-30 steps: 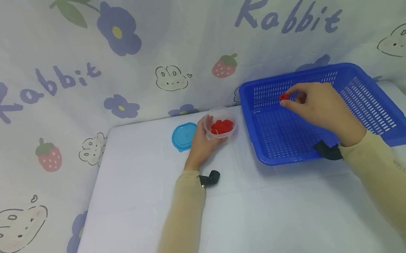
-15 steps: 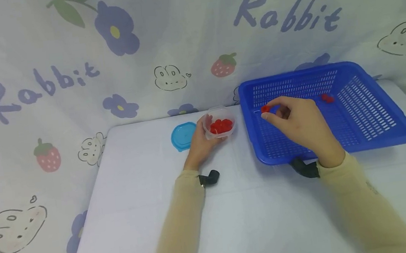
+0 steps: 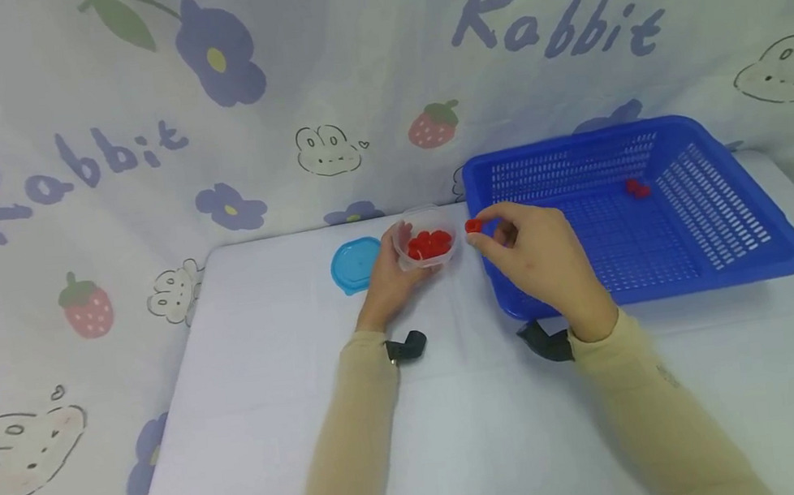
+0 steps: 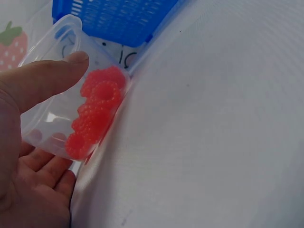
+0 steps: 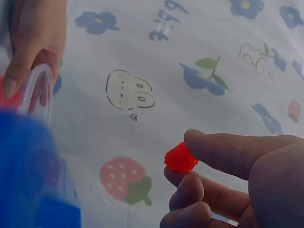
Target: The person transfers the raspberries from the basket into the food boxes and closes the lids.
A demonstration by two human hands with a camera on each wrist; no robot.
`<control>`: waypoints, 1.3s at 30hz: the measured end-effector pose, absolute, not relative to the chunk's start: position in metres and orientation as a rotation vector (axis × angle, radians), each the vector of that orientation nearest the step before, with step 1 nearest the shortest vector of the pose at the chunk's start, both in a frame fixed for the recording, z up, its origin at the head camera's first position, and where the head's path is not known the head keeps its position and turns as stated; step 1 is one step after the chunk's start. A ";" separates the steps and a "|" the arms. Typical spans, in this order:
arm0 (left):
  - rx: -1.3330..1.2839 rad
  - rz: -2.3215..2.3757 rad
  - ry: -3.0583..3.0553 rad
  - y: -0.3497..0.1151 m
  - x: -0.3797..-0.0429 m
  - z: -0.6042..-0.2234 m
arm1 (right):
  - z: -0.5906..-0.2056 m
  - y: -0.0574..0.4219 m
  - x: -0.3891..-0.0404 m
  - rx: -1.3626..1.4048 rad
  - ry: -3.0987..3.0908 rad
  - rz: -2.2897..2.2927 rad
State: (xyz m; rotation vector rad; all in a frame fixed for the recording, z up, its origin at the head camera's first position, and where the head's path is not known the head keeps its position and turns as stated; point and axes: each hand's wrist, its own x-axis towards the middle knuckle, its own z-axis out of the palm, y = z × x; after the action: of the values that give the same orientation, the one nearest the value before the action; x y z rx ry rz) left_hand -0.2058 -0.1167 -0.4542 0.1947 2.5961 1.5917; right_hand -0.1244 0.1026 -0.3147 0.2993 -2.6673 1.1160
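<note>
My left hand (image 3: 390,287) grips a clear plastic container (image 4: 52,111) by its side, thumb on one wall and fingers round the other. Several red raspberries (image 4: 97,111) are heaped inside it. Between thumb and fingertip, my right hand (image 3: 538,260) pinches a single raspberry (image 5: 181,158). That hand is above the left rim of the blue basket (image 3: 756,269), a short way right of the container. In the basket's far right part lie a few more raspberries (image 3: 637,188), too small to count surely.
A light blue lid (image 3: 355,265) lies on the white table (image 3: 292,357), left of the container and partly behind my left hand. Behind the table hangs a patterned cloth (image 3: 343,33). The basket's raised walls stand at the right.
My right hand has moved left across the basket to its near-left rim, still pinching the raspberry. Raspberries in the basket that it covered now show. The left hand and container stay put.
</note>
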 end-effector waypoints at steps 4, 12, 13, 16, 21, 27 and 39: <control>0.197 1.593 2.605 -0.117 -0.206 -0.455 | -0.314 0.088 -0.126 0.311 -2.661 1.094; 0.206 1.589 2.610 -0.117 -0.206 -0.454 | -0.318 0.067 -0.133 0.306 -2.655 1.079; 0.210 1.591 2.610 -0.117 -0.206 -0.454 | -0.319 0.065 -0.134 0.304 -2.658 1.077; 0.221 1.590 2.609 -0.117 -0.206 -0.453 | -0.323 0.058 -0.139 0.304 -2.673 1.072; 0.235 1.575 2.614 -0.118 -0.208 -0.454 | -0.331 0.046 -0.146 0.286 -2.680 1.043; 0.227 1.554 2.644 -0.120 -0.208 -0.454 | -0.337 0.031 -0.153 0.245 -2.738 0.984; 0.296 1.532 2.677 -0.119 -0.209 -0.453 | -0.367 0.005 -0.162 0.164 -2.843 0.800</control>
State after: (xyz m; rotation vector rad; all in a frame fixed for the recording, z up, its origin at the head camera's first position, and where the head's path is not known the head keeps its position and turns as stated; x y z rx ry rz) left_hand -0.2088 -0.1192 -0.4533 0.2965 2.6767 1.5320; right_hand -0.1617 0.0051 -0.3672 0.1642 -2.8431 0.7999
